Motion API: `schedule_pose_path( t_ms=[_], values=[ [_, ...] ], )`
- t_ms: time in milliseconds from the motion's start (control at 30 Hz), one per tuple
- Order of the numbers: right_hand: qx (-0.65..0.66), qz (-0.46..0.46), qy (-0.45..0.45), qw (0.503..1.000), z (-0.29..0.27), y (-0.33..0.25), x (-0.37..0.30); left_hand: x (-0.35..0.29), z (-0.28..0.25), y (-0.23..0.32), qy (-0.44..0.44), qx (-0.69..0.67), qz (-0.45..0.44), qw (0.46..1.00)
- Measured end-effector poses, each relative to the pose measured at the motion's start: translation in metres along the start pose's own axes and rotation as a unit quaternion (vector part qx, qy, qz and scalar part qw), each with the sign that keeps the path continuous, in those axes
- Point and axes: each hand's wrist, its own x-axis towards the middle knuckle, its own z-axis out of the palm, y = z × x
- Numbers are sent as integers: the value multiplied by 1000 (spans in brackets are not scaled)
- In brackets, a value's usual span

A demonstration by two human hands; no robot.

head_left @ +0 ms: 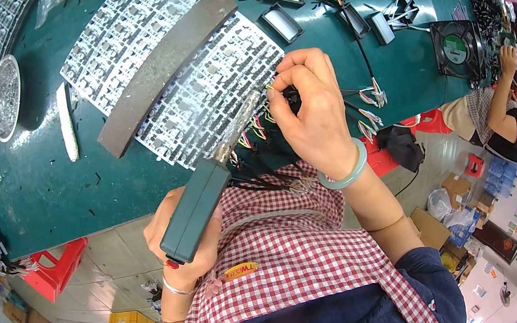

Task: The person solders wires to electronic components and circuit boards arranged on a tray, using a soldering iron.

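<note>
My left hand (173, 235) is wrapped round a dark green soldering gun (196, 210), whose metal tip section points up and right across the front edge of a white circuit board panel (224, 64). At that tip my right hand (316, 113) is closed in a pinch on a thin wire, partly hidden by the fingers. Along the panel's near edge hang several black cables with thin coloured wires (257, 128); whether each is joined to the panel cannot be made out. A dark curved-looking bar (166, 70) lies across the panel.
A round metal bowl (5, 99) and a white stick (66, 123) lie on the green table (64, 196) at left. Black casings (282, 22), loose cable ends (375, 96) and a fan (457, 50) are at right. Another person (508, 124) works beyond the fan.
</note>
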Motion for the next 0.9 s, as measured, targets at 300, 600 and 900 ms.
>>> schedule_pose_path(
  t_ms=[300,600,900],
  values=[
    [-4,-3,4,1000,1,0,1,1,1,0,-2,-9,-4,1000],
    [-25,-8,8,1000,2,-2,1,2,-1,1,-14,3,-4,1000],
    [-29,-8,5,1000,2,-2,1,2,-1,1,-11,-4,-7,1000]
  ],
)
